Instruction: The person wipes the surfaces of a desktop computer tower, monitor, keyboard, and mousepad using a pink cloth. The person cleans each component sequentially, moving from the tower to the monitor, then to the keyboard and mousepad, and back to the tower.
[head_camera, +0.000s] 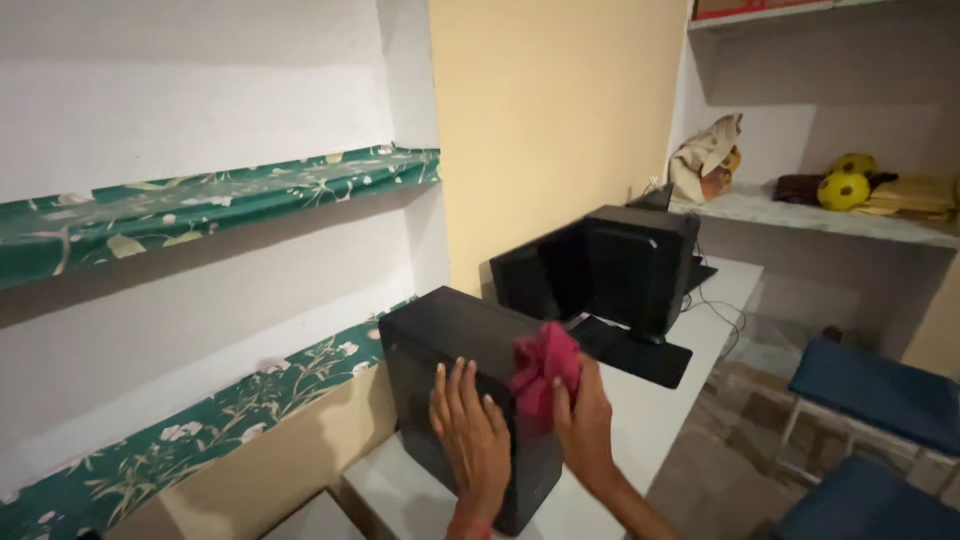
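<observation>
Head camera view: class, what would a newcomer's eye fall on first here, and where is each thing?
A bright pink cloth stands out at centre, bunched in the right hand against a black computer tower on the white desk. The left hand lies flat on the tower's front. Green floral-lined shelves cross the left wall; yellow balls sit on the far right shelf.

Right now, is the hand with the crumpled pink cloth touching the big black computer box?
Touching. The head view shows the right hand pressing the crumpled pink cloth against the black computer box, no gap visible.
</observation>
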